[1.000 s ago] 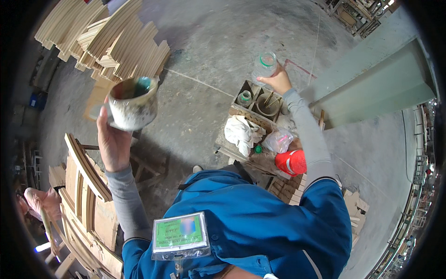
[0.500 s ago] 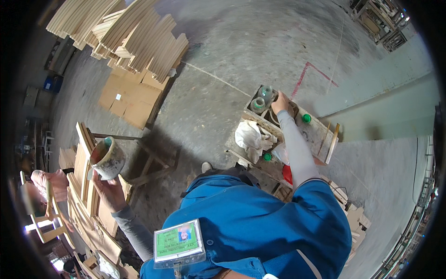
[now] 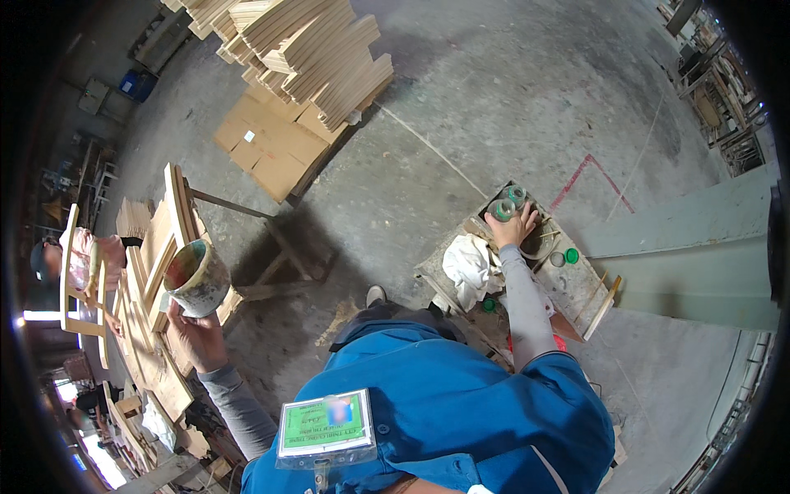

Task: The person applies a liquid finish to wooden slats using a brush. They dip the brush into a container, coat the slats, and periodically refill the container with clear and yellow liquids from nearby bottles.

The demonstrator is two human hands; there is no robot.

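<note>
My left hand (image 3: 197,339) holds up a paint-crusted pot (image 3: 200,284) with a stained inside, its fingers closed round the lower side. On the right, my right hand (image 3: 513,229) reaches into a divided box on a worn stand (image 3: 586,300). Its fingers are closed about a clear glass jar (image 3: 501,210), and a second glass jar (image 3: 517,194) stands just beyond. A round container (image 3: 539,241) with a thin stick across it is beside that hand, partly hidden by it. A green lid (image 3: 571,255) lies to its right, and a crumpled white cloth (image 3: 471,270) lies to the left.
Stacked wooden strips (image 3: 304,53) and flat cardboard (image 3: 267,144) lie ahead on the floor. At left, a trestle bench bears wooden boards (image 3: 148,346); a person in pink (image 3: 111,255) is beyond it, near a wooden frame (image 3: 70,288). A pale beam (image 3: 683,280) stands right.
My right hand has shifted from the round container leftward to the glass jar. My left hand still holds the pot. The whole view has swung, so the surroundings sit farther right and lower.
</note>
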